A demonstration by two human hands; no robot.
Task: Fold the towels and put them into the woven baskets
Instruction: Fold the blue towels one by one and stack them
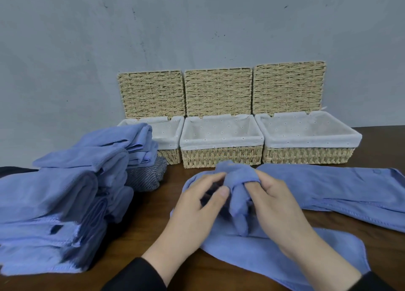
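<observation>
While both hands' fingers (221,193) pinch one bunched towel (238,203), three lidded baskets (221,157) stand open.

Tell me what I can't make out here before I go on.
- Left basket, head view: the towel stack covers its left part, so contents are unknown.
- Striped towel: mostly behind the stack.
- Towel in both hands' grip: bunched and motion-blurred, fold state unclear.
- Right towel: cut off by the frame edge.
</observation>
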